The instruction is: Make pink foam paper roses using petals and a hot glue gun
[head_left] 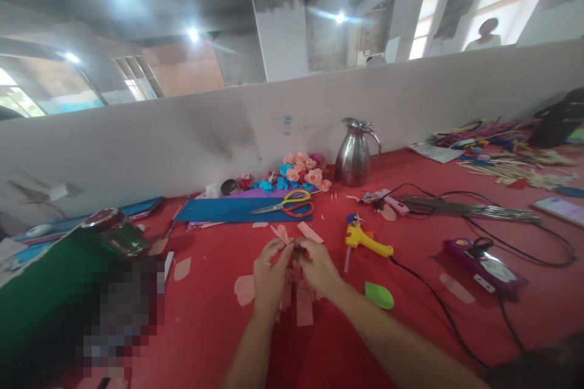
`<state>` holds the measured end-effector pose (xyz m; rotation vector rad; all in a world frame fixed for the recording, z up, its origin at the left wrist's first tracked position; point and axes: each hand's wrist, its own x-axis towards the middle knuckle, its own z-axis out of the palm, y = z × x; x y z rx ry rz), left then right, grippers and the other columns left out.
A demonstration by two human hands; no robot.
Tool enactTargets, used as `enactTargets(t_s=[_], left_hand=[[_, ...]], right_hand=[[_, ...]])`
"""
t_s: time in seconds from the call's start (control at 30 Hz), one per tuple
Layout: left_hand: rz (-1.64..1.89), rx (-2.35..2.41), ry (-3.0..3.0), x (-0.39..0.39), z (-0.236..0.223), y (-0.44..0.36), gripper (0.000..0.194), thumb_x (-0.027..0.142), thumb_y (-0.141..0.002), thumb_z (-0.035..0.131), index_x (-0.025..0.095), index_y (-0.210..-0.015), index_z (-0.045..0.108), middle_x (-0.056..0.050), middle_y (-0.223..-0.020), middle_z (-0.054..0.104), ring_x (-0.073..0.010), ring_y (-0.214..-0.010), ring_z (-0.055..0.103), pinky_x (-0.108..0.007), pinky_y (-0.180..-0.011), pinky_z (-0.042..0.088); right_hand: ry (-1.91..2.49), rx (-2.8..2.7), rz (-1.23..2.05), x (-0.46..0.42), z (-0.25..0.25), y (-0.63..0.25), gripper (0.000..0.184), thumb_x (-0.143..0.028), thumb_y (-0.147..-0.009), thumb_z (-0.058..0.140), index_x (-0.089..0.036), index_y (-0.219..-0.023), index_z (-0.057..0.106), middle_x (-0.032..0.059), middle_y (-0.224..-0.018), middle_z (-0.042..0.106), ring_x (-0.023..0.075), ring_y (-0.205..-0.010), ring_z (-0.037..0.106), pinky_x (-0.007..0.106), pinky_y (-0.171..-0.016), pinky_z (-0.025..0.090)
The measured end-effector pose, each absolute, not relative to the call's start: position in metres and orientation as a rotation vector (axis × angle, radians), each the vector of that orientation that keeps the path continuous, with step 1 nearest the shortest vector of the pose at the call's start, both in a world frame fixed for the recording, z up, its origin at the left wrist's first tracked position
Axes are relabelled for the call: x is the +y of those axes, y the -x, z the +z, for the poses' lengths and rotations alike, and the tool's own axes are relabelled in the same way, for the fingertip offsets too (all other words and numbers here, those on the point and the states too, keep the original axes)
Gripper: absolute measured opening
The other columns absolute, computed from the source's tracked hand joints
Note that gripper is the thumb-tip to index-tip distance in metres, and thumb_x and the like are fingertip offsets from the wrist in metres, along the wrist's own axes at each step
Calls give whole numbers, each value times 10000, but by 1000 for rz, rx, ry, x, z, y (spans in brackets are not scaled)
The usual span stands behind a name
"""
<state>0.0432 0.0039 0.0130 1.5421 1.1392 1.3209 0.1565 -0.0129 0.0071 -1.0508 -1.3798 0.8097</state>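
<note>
The left hand (269,267) has its thumb and fingertips pinched on a small pink paper roll (283,234), which stands up out of the grip. The right hand (322,264) meets it at the base, fingertips bent inward; from where I stand I can't tell whether they are clamped on the paper or only resting against it.

Paper that thin would, I judge, want a light, steady pinch low down, with the other hand turning or tucking at the base in small moves, so that the rolled top is neither crushed nor loosened.

Now the counting, outward from the grip. Two hands, one roll. Under and around them lie pink paper pieces (305,304), overlapping too much to number. To the right of the grip there is one green paper piece (378,295), and one yellow glue gun (371,242). Beyond the grip lie one pair of scissors (283,205) and the one blue sheet (214,209) under it. Off to the left stands one glass jar (118,231); well to the right, one purple power strip (486,267) and one pink-handled tool (395,203). Farther ahead is one heap of paper flowers (303,170), too crowded for a sure count, with one steel jug (353,158) beside it. Past the low wall (205,134), far to the right, I see one person (486,36).
</note>
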Motion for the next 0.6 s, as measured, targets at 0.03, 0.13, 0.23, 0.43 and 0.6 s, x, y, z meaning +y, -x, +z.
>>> enactTargets(t_s=[0.03, 0.13, 0.23, 0.43, 0.6], left_hand=[[1311, 1131, -1528, 5, 13, -42, 227, 355, -698, 650, 184, -832, 718, -64, -897, 664, -203, -873, 599, -307, -811, 450], [1273, 1089, -1465, 7, 10, -41, 232, 348, -687, 659, 187, -841, 724, -67, -912, 676, -207, -890, 600, -314, -826, 446], [1270, 1077, -1346, 7, 10, -40, 209, 330, -656, 682, 191, -806, 729, -56, -869, 695, -198, -858, 612, -304, -811, 448], [1417, 1200, -1156, 10, 26, -28, 189, 310, -622, 702, 171, -748, 714, -38, -765, 705, -183, -786, 618, -289, -766, 452], [1788, 1200, -946, 28, 35, 12, 204, 293, -591, 723, 159, -741, 685, -3, -679, 657, -113, -666, 572, -240, -688, 432]], right_hand=[[1045, -1381, 810, -13, 7, -157, 179, -187, -797, 486, -181, -796, 665, 18, -753, 663, 167, -723, 585, 269, -689, 458], [1037, -1394, 801, -13, 6, -156, 178, -201, -811, 488, -189, -830, 665, 20, -793, 671, 168, -754, 593, 276, -720, 460], [1079, -1393, 764, -13, 3, -157, 170, -227, -817, 490, -183, -815, 654, 25, -788, 669, 169, -756, 598, 274, -714, 454], [1265, -1318, 664, -10, -5, -166, 155, -244, -809, 474, -181, -824, 615, 12, -756, 644, 154, -699, 577, 250, -640, 427], [1375, -1574, 559, -11, -6, -168, 154, -157, -773, 501, -189, -791, 650, 18, -752, 650, 162, -722, 548, 271, -685, 405]])
